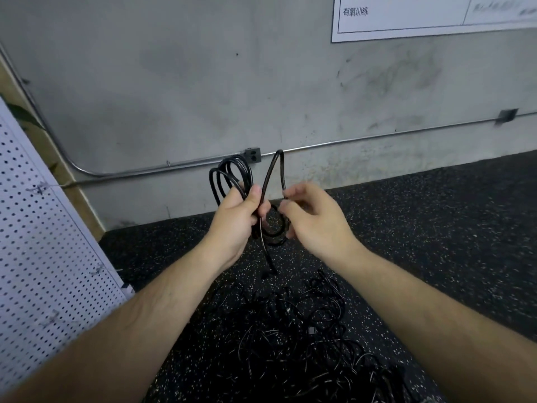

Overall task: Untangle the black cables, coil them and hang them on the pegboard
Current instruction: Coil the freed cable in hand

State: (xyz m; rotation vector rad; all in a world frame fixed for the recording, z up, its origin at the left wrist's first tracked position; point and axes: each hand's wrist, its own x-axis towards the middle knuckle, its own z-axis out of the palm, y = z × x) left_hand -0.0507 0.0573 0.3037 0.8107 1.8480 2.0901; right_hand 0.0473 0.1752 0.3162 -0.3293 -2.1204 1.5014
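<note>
Across the top half of the view runs a grey concrete wall (174, 82), and below it, from 3 o'clock round to 6 o'clock, a black speckled floor (436, 213). At 9 o'clock stands a white pegboard (35, 242), with no cable on it that I can see. At 6 o'clock, on the floor, lies a heap of tangled black cables (290, 330).

Just above centre, the left hand (235, 219) has its fingers curled round a cable coil (229, 175) of about 3 turns, which rises toward 11 o'clock from the fist. The right hand (316, 219), at 3 o'clock of the left and close beside it, pinches 1 narrow upright loop (279, 161) of the same cable between thumb and fingertips. A loose tail hangs toward 6 o'clock.

The step in hand looks to be coiling 1 cable. Next, that loop probably needs laying against the turns in the left hand and the tail wound in. Then comes a carry toward 9 o'clock to a peg.
</note>
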